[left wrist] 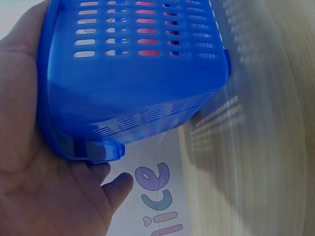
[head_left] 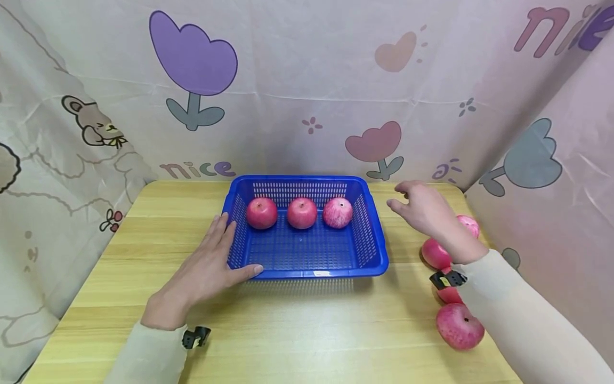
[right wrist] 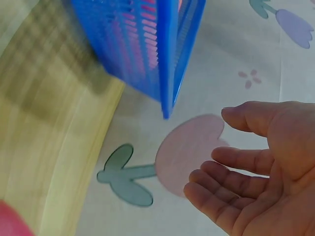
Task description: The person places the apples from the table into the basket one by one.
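A blue plastic basket (head_left: 283, 274) with slotted walls stands on the table. Inside it, a row of three red apples lies toward the back: a left apple (head_left: 261, 213), a middle apple (head_left: 301, 213) and a paler, streaked right apple (head_left: 338, 213). My left hand (head_left: 203, 269) rests along the basket's left rim, fingers extended and thumb at the front corner. In the left wrist view its palm lies against the blue rim (left wrist: 44, 93). To the right of the basket, my right hand (head_left: 422, 207) is raised with fingers loosely bent and nothing in them.
Several more apples line the table's right side, partly hidden under my right forearm; the nearest apple (head_left: 459, 326) is fully visible. A printed curtain (head_left: 288, 64) hangs behind and on both sides of the wooden table (head_left: 297, 341).
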Demonstrator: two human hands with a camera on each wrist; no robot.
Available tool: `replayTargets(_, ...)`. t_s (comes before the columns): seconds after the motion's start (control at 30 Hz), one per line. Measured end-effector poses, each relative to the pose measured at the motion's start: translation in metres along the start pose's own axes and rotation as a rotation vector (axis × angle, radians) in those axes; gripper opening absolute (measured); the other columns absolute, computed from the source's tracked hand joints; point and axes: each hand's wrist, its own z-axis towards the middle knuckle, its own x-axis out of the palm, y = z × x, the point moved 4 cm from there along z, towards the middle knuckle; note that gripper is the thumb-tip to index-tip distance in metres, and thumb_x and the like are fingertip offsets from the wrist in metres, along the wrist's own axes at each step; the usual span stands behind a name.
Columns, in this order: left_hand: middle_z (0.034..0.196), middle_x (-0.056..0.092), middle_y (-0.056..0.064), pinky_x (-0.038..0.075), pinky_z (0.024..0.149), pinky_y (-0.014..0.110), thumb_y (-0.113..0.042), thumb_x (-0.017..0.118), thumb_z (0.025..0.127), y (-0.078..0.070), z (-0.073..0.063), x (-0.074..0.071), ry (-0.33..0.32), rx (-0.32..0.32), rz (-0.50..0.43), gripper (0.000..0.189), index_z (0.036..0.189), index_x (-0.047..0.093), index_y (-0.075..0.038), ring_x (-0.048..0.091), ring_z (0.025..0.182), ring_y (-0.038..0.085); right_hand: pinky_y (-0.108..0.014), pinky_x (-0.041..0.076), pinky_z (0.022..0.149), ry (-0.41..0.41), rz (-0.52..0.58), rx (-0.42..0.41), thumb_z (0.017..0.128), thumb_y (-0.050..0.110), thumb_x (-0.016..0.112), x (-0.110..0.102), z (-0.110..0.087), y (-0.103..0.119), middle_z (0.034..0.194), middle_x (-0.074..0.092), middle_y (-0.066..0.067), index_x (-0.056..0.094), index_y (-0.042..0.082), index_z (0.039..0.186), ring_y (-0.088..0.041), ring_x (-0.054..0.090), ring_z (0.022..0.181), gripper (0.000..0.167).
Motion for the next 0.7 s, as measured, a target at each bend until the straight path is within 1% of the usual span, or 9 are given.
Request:
replayTargets(0.17, 0.177, -0.016, 0.009, 0.018, 0.124, 0.073, -0.095, 0.049, 0.081, 0.0, 0.0, 0.001, 0.001, -0.001, -0.008, 0.134, 0.17, 0.005, -0.005, -0.014, 0.164, 0.033, -0.066, 0.051, 0.102, 0.001, -0.005, 0.027, 0.104, 0.036, 0.061, -0.004, -0.009, -0.022, 0.135, 0.063, -0.034, 0.058, -0.008, 0.141, -0.051, 0.062, 0.123, 0.058)
replayTargets(0.33, 0.177, -0.017, 0.008, 0.017, 0.124, 0.073, -0.094, 0.051, 0.082, 0.001, 0.001, 0.001, 0.001, -0.004, -0.015, 0.132, 0.17, 0.004, -0.006, -0.015, 0.164, 0.033, -0.066, 0.052, 0.098, -0.024, -0.03, 0.029, 0.103, 0.034, 0.062, -0.007, -0.016, -0.043, 0.13, 0.065, -0.035, 0.061, -0.01, 0.137, -0.05, 0.064, 0.116, 0.055)
replayTargets(0.43, 0.177, -0.017, 0.008, 0.017, 0.124, 0.073, -0.094, 0.051, 0.082, 0.001, 0.001, 0.0, 0.003, -0.005, -0.015, 0.132, 0.17, 0.004, -0.006, -0.016, 0.164, 0.032, -0.067, 0.051, 0.099, -0.022, -0.02, 0.039, 0.103, 0.033, 0.062, -0.008, -0.017, -0.054, 0.131, 0.063, -0.036, 0.061, -0.012, 0.136, -0.051, 0.063, 0.116, 0.055)
replayTargets(0.57, 0.177, -0.018, 0.008, 0.017, 0.124, 0.073, -0.094, 0.05, 0.082, 0.001, 0.001, 0.0, 0.004, -0.006, -0.015, 0.133, 0.17, 0.004, -0.006, -0.016, 0.164, 0.032, -0.067, 0.051, 0.099, 0.006, 0.0, 0.091, 0.103, 0.033, 0.061, -0.007, -0.018, -0.068, 0.133, 0.061, -0.037, 0.057, -0.013, 0.14, -0.053, 0.061, 0.119, 0.058)
replayTargets(0.7, 0.177, -0.018, 0.007, 0.017, 0.124, 0.073, -0.095, 0.05, 0.082, 0.001, 0.001, 0.0, 0.006, -0.007, -0.016, 0.133, 0.17, 0.003, -0.007, -0.016, 0.164, 0.032, -0.068, 0.049, 0.101, 0.032, -0.01, 0.137, 0.103, 0.034, 0.06, -0.007, -0.017, -0.082, 0.134, 0.06, -0.038, 0.053, -0.012, 0.142, -0.055, 0.059, 0.121, 0.061)
